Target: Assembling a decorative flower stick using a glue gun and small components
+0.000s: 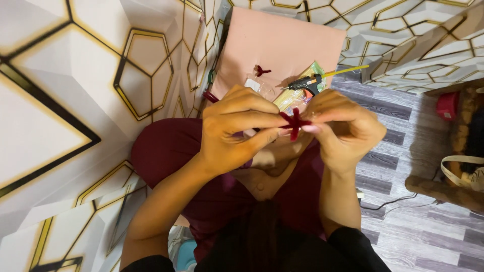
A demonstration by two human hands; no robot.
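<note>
A small dark red fuzzy wire piece, crossed like a star, sits between my two hands in the middle of the view. My left hand pinches it from the left with thumb and fingers. My right hand pinches its right side with the fingertips. Both hands hover above my lap, which is covered in dark red cloth. A second small dark red piece lies on the pink board beyond my hands.
A black glue gun with a yellow stick lies on the pink board beside clear packets. White walls with gold hexagon lines stand left and behind. Grey plank floor lies right, with a wooden piece and cable.
</note>
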